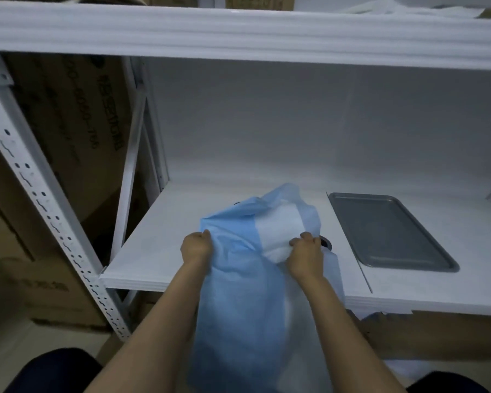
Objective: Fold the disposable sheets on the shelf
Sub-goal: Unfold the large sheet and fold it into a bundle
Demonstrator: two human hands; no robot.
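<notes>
Grey tray (391, 231) right of gripped sheet (238, 279) (apart).

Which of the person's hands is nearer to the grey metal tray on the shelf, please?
The right hand. It grips the blue sheet just left of the tray, while the left hand grips the sheet's far side, farther from the tray.

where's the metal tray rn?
In the head view, the grey metal tray lies flat on the white shelf, right of the blue disposable sheet and beyond the right hand.
</notes>
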